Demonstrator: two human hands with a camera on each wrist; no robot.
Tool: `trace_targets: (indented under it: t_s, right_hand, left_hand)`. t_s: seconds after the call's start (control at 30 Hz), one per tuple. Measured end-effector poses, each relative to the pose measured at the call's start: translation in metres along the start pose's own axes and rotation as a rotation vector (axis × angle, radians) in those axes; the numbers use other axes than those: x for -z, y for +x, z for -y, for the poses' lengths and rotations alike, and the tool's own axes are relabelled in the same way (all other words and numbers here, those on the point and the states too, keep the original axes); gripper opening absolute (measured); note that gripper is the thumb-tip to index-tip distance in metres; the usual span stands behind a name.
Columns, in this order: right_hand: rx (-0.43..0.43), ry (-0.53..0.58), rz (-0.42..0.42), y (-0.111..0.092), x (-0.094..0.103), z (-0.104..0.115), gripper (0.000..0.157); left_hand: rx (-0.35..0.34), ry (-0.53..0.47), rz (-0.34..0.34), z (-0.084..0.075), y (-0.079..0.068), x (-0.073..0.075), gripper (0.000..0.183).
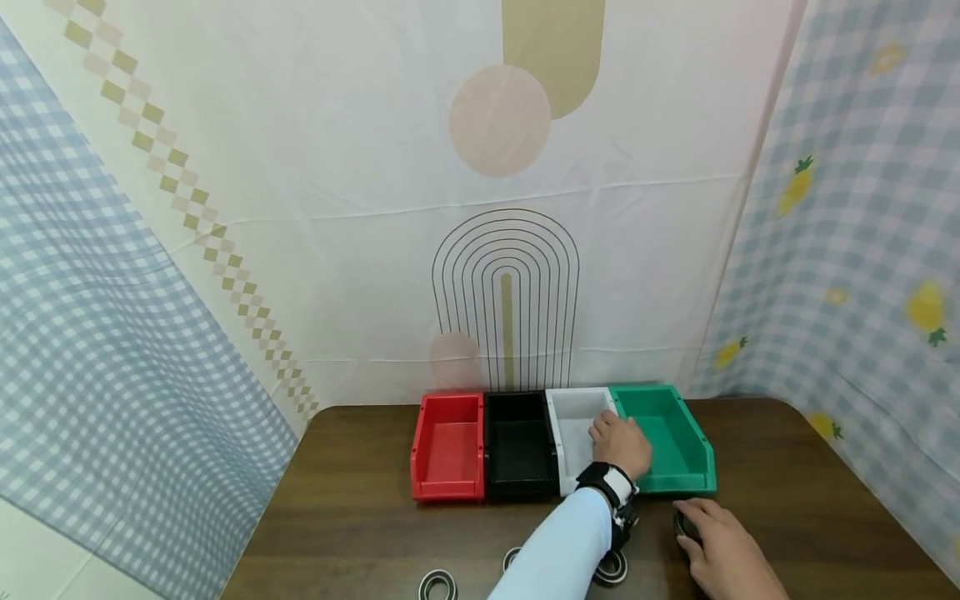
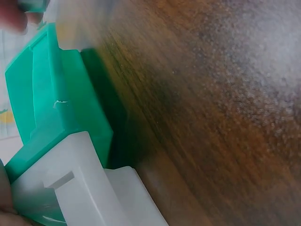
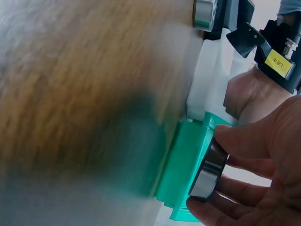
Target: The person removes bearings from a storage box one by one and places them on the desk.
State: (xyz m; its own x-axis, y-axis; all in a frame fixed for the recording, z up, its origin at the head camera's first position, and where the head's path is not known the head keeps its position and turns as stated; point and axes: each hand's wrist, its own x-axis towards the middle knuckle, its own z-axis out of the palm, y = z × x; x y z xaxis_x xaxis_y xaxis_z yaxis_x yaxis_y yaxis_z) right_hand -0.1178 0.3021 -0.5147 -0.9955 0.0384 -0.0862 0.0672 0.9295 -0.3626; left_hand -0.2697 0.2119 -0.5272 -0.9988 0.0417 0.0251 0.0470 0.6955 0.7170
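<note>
My left hand (image 1: 621, 444) reaches over the white bin (image 1: 572, 412), close to its side against the green bin (image 1: 663, 433). Its fingertips point down into the white bin, and I cannot tell whether they hold anything. In the head view my right hand (image 1: 723, 546) is in front of the green bin, pinching a ball bearing (image 3: 208, 175) by its rim between thumb and fingers. The right wrist view shows that bearing on edge, its shiny outer ring facing the camera.
A black bin (image 1: 519, 446) and a red bin (image 1: 450, 446) continue the row to the left. On the brown table (image 1: 345, 500), more bearings (image 1: 438, 586) lie in front of the bins, one partly behind the left sleeve (image 1: 558, 546). Patterned cloth hangs behind and at both sides.
</note>
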Motion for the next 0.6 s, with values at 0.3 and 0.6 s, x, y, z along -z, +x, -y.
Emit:
trace_targets:
  t_s: [0.3,0.6]
  right_hand:
    - [0.015,-0.013,-0.007,-0.001,0.001,-0.003,0.044]
    - [0.026,0.011,0.113,-0.009,-0.003,-0.007,0.045]
  left_hand:
    - [-0.009,-0.001,-0.011,0.001,0.000,-0.003,0.041]
    - [-0.006,0.001,-0.025,0.001,0.002,-0.004,0.037]
